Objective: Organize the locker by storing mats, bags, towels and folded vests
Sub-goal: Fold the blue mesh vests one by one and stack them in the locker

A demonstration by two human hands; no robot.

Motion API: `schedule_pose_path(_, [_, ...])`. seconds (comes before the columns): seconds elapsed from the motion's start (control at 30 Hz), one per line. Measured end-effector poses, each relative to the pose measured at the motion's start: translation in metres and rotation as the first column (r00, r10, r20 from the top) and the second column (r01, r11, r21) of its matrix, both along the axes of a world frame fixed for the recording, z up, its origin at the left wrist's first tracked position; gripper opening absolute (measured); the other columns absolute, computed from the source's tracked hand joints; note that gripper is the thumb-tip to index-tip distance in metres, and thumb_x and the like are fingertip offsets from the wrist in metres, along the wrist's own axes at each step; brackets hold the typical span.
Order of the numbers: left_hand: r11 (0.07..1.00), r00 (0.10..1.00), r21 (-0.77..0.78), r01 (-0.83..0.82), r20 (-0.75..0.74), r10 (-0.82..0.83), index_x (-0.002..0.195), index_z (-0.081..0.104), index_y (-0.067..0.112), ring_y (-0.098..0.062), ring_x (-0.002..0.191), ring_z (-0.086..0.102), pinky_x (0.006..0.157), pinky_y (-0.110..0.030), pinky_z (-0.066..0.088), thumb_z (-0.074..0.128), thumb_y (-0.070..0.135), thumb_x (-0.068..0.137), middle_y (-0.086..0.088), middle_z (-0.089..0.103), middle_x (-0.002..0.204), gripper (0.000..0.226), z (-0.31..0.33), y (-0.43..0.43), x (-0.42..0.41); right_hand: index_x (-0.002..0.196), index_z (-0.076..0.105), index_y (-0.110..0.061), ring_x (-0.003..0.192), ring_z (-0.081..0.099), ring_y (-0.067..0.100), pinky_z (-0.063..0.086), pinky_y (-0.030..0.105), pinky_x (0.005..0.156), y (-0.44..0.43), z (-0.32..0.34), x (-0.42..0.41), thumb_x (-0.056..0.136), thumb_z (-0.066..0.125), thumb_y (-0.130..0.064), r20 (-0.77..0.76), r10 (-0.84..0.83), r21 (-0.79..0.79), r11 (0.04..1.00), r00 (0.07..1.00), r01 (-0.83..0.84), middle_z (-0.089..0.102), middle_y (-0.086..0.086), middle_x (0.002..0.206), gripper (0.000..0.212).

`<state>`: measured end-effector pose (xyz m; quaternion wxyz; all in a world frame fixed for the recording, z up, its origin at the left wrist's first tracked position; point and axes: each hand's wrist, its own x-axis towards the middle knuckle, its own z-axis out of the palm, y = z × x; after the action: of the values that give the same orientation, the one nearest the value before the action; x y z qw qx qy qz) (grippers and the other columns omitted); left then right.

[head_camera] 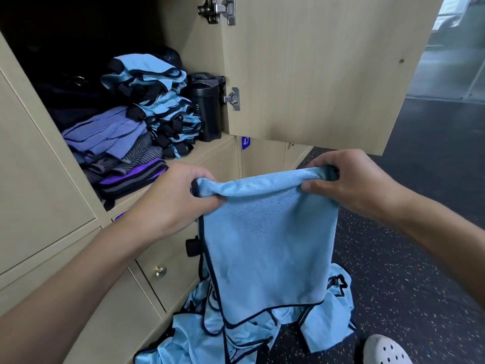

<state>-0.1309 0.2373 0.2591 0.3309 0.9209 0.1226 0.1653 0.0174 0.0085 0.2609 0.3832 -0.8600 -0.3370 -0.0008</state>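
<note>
- Left hand (178,200), centre-left of frame: fingers curled tight round the upper left corner of a light blue vest (267,245).
- Right hand (351,179), centre-right: thumb and fingers pinch the upper right corner of the same vest. Its top edge runs taut between the two hands.
- The vest hangs flat in mid-frame in front of the lower locker doors, with dark piping along its edges. Cannot tell whether its hem touches what lies below.
- Heap of loose blue vests (210,337), bottom centre, on the floor (420,271) against the locker fronts.
- Open locker (210,151), upper left: stack of folded blue vests (162,106) sits mid-shelf.
- Folded purple and grey cloths (110,137) lie left of that stack, touching it.
- Black container (207,111) stands right of the stack, beside the lower hinge (233,99).
- Back of the shelf holds dark items, too dim to tell.
- Locker door (315,74) stands open, upper right.
- White perforated shoe (385,350), bottom right corner.
</note>
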Motion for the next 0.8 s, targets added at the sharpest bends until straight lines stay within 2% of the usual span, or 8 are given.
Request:
schedule_pose_path(0.07, [0.992, 1.0, 0.124, -0.029, 0.012, 0.028, 0.075, 0.069, 0.024, -0.005, 0.053, 0.046, 0.05, -0.018, 0.036, 0.075, 0.028, 0.085, -0.003, 0.064, 0.072, 0.013, -0.004, 0.002, 0.002, 0.081, 0.068, -0.023, 0.059, 0.058, 0.002, 0.044, 0.013, 0.048, -0.001, -0.001, 0.001, 0.086, 0.073, -0.027, 0.051, -0.005, -0.048, 0.999, 0.999, 0.008, 0.065, -0.005, 0.075, 0.008])
schedule_pose_path(0.2, [0.981, 0.998, 0.19, -0.049, 0.039, 0.043, 0.081, 0.07, 0.02, -0.003, 0.075, 0.052, 0.063, -0.015, 0.039, 0.072, 0.035, 0.087, 0.004, 0.054, 0.094, 0.016, -0.006, 0.0, 0.005, 0.076, 0.063, -0.021, 0.072, 0.051, 0.004, 0.037, 0.011, 0.059, -0.002, -0.004, 0.003, 0.09, 0.066, -0.033, 0.14, 0.015, -0.103, 0.995, 0.99, 0.0, 0.052, -0.006, 0.087, 0.018])
schedule_pose_path(0.27, [0.983, 0.998, 0.178, -0.05, 0.033, 0.045, 0.081, 0.071, 0.013, -0.002, 0.057, 0.048, 0.052, -0.017, 0.036, 0.07, 0.038, 0.087, 0.004, 0.058, 0.078, 0.026, -0.006, -0.003, 0.007, 0.075, 0.061, -0.013, 0.061, 0.047, 0.005, 0.034, 0.014, 0.051, -0.001, -0.003, 0.001, 0.091, 0.065, -0.032, 0.135, -0.01, -0.084, 0.996, 0.991, 0.022, 0.052, -0.003, 0.074, 0.025])
schedule_pose_path(0.33, [0.991, 0.995, 0.095, -0.095, 0.041, 0.091, 0.077, 0.069, 0.004, -0.006, 0.042, 0.037, 0.042, -0.017, 0.029, 0.07, 0.036, 0.087, 0.006, 0.049, 0.056, 0.034, -0.006, -0.008, 0.009, 0.068, 0.055, -0.011, 0.048, 0.041, 0.005, 0.032, 0.015, 0.044, 0.0, -0.001, -0.002, 0.09, 0.065, -0.028, 0.116, -0.05, -0.053, 0.997, 0.992, 0.057, 0.046, -0.003, 0.06, 0.03])
schedule_pose_path(0.43, [0.983, 0.985, -0.079, -0.168, 0.024, 0.171, 0.081, 0.061, -0.007, -0.016, 0.046, 0.034, 0.039, -0.023, 0.027, 0.068, 0.032, 0.087, -0.001, 0.041, 0.056, 0.04, -0.009, -0.015, 0.012, 0.06, 0.048, -0.013, 0.046, 0.036, 0.008, 0.028, 0.015, 0.039, 0.004, 0.0, -0.007, 0.089, 0.065, -0.027, 0.065, -0.101, -0.07, 0.992, 0.993, 0.105, 0.042, -0.002, 0.054, 0.036])
schedule_pose_path(0.53, [0.931, 0.98, -0.306, -0.197, -0.03, 0.198, 0.087, 0.059, -0.01, -0.019, 0.051, 0.039, 0.036, -0.021, 0.025, 0.066, 0.031, 0.088, -0.009, 0.045, 0.063, 0.042, -0.011, -0.025, 0.014, 0.061, 0.053, -0.009, 0.045, 0.049, 0.013, 0.039, 0.019, 0.042, 0.011, -0.001, -0.014, 0.088, 0.064, -0.021, -0.126, -0.089, -0.06, 0.995, 0.988, 0.082, 0.05, 0.001, 0.053, 0.032])
schedule_pose_path(0.63, [0.867, 0.976, -0.453, -0.21, -0.052, 0.209, 0.091, 0.059, -0.012, -0.02, 0.046, 0.04, 0.035, -0.018, 0.024, 0.065, 0.029, 0.089, -0.011, 0.048, 0.063, 0.041, -0.014, -0.033, 0.018, 0.062, 0.055, -0.008, 0.047, 0.058, 0.019, 0.048, 0.027, 0.045, 0.02, -0.004, -0.027, 0.09, 0.064, -0.014, -0.349, -0.007, 0.069, 0.997, 0.937, 0.033, 0.058, 0.003, 0.052, 0.03])
schedule_pose_path(0.8, [0.796, 0.994, -0.597, -0.105, -0.087, 0.066, 0.091, 0.069, 0.011, -0.012, 0.036, 0.044, 0.036, -0.016, 0.027, 0.069, 0.038, 0.09, 0.002, 0.056, 0.052, 0.027, -0.009, -0.049, 0.018, 0.076, 0.06, 0.001, 0.059, 0.067, 0.029, 0.06, 0.03, 0.056, 0.032, -0.003, -0.046, 0.098, 0.057, -0.016, -0.643, 0.285, 0.341, 0.938, 0.711, -0.067, 0.067, 0.021, 0.072, 0.028])
